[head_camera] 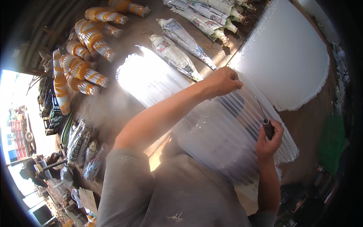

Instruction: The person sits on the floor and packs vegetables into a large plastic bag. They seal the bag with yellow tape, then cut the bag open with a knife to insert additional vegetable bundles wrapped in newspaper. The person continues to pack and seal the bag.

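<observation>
Clear plastic air-column wrap (215,130) lies in a wide sheet across the table before me. My left hand (224,82) pinches the wrap's far edge between thumb and fingers. At the right, my right hand (269,137) is closed around the dark handle of a knife (268,130); its thin, curved blade points away from me over the columns. Just beyond the wrap lie newspaper-wrapped vegetable stalks (173,54). A thick stack of white bubble-like wrap (286,56) rests at the upper right.
Several bundles bound with orange tape (90,37) lie at the upper left. More newspaper-wrapped stalks (198,17) are at the top, others (85,150) at the lower left. Black crates (52,122) stand beyond the left edge, a green container (333,144) at right. A person (38,171) is far left.
</observation>
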`<state>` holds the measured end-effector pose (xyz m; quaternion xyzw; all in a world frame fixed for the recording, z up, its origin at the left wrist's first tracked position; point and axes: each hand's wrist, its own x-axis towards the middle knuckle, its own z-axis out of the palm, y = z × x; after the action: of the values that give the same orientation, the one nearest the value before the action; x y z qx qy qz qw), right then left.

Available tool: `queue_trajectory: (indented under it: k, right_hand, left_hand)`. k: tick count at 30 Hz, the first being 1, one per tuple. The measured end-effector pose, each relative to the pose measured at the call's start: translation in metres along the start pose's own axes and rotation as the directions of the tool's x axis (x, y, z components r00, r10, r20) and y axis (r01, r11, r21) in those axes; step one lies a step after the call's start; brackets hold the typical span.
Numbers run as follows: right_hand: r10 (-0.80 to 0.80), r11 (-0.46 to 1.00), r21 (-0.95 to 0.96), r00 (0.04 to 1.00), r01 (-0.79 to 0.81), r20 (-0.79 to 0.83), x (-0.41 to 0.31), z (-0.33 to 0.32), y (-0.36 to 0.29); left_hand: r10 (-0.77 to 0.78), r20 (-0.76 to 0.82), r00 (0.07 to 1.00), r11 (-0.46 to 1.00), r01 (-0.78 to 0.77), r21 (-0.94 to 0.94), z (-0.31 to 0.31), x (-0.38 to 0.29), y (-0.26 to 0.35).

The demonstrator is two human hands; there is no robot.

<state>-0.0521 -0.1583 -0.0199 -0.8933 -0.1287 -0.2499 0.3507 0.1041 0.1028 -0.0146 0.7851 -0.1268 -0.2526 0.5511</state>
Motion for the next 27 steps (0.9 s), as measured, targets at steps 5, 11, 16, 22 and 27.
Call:
queue_trajectory:
  k: [5,11,16,22,27]
  right_hand:
    - [0.023,0.999,-0.027,0.999,-0.022,0.03,0.0,-0.002,0.004]
    - [0.043,0.998,-0.043,0.998,-0.041,0.05,-0.002,-0.002,0.001]
    - [-0.004,0.998,-0.056,0.999,0.006,0.036,-0.001,-0.001,0.003]
    - [0.033,0.997,-0.068,0.998,-0.03,0.051,-0.004,-0.002,0.01]
    - [-0.019,0.996,-0.087,0.999,0.021,0.028,-0.01,-0.003,0.011]
  left_hand:
    - [0.046,0.099,0.994,0.999,-0.049,0.024,-0.012,0.003,0.002]
    - [0.022,0.127,0.992,0.999,-0.018,-0.028,-0.013,0.011,0.004]
    - [0.033,0.205,0.978,0.993,-0.009,-0.116,-0.017,0.02,-0.011]
    - [0.007,0.236,0.972,0.995,0.017,-0.1,-0.015,0.018,0.0]
    - [0.092,0.289,0.953,0.995,-0.074,-0.074,-0.016,0.001,-0.008]
